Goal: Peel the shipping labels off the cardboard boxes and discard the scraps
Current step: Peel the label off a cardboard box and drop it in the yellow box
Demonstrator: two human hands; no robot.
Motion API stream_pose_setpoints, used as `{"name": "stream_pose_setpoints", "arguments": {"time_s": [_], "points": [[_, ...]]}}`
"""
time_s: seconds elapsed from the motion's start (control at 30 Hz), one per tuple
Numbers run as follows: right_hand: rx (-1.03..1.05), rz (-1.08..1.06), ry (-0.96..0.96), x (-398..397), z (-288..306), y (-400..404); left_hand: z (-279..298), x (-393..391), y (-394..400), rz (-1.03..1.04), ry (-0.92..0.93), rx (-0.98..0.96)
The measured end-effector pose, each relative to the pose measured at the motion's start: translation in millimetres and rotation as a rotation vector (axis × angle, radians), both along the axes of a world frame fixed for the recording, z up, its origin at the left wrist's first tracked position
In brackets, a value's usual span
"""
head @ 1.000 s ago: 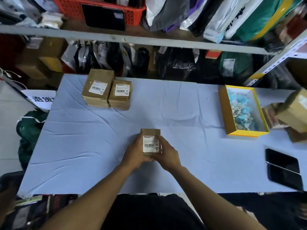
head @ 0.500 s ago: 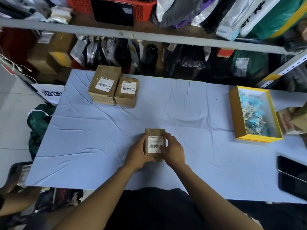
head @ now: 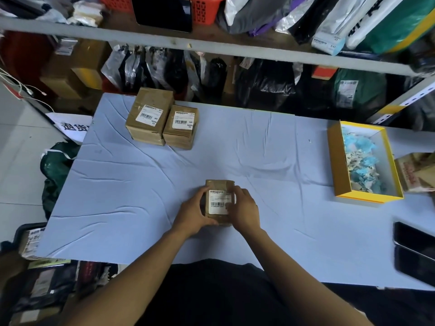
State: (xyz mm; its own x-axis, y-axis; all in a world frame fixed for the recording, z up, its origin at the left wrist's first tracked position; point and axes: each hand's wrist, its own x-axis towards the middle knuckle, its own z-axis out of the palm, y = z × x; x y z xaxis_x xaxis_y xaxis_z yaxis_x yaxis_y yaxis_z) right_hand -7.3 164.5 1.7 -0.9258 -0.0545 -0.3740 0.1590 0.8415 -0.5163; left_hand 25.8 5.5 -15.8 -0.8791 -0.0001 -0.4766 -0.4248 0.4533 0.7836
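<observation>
A small cardboard box (head: 217, 184) lies on the blue-covered table (head: 141, 196) in front of me, with a white barcode label (head: 217, 201) on its top. My left hand (head: 191, 214) grips the box's left side. My right hand (head: 243, 211) holds the right side, its thumb resting on the label's right edge. Two more labelled cardboard boxes (head: 148, 118) (head: 181, 127) stand side by side at the table's far left. A yellow tray (head: 339, 165) at the right holds several blue and white paper scraps (head: 361, 165).
Two dark phones (head: 414, 252) lie at the table's right front edge. Brown parcels (head: 416, 171) sit right of the tray. Shelves packed with bags and parcels (head: 211, 71) stand behind the table. Bags lie on the floor (head: 56, 165) to the left.
The view has shifted so everything appears further right. My right thumb has slid onto the label's right edge. The box stays on the table between both hands.
</observation>
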Motion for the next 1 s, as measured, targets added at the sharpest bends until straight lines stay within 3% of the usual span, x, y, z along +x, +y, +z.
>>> {"name": "stream_pose_setpoints", "arguments": {"time_s": [0.3, 0.57, 0.83, 1.0], "points": [[-0.001, -0.184, 0.069, -10.8, -6.9, -12.0, 0.4, 0.6, 0.6, -0.022, 0.02, -0.045], [0.121, -0.125, 0.035, -15.1, -3.6, -17.8, -0.1, 0.9, 0.8, -0.027, 0.023, -0.057], [0.028, -0.158, 0.001, -17.3, -6.9, -12.7, -0.9, 1.0, 1.3, -0.01, 0.002, -0.061], [-0.081, -0.108, 0.095, -8.5, -10.3, -7.1, -2.5, 0.6, 1.1, -0.007, 0.001, -0.07]]}}
